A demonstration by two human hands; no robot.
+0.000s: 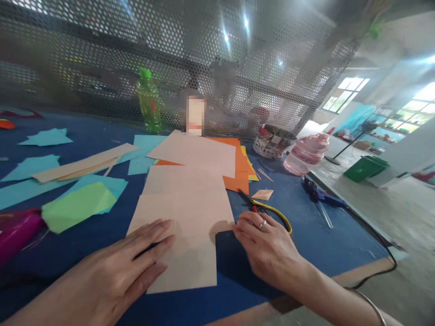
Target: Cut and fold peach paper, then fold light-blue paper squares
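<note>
Paper (185, 217) under left hand (112, 267), right hand (268, 249) beside, bottle label (152, 105) unreadable

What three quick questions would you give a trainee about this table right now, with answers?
1. True or false: the left hand rests on the pale pink paper sheets.
2. What colour is the paper showing from under the far end of those sheets? A. orange B. purple C. black
3. What does the right hand wear on a finger?

Key: 1. true. 2. A. 3. a ring.
</note>
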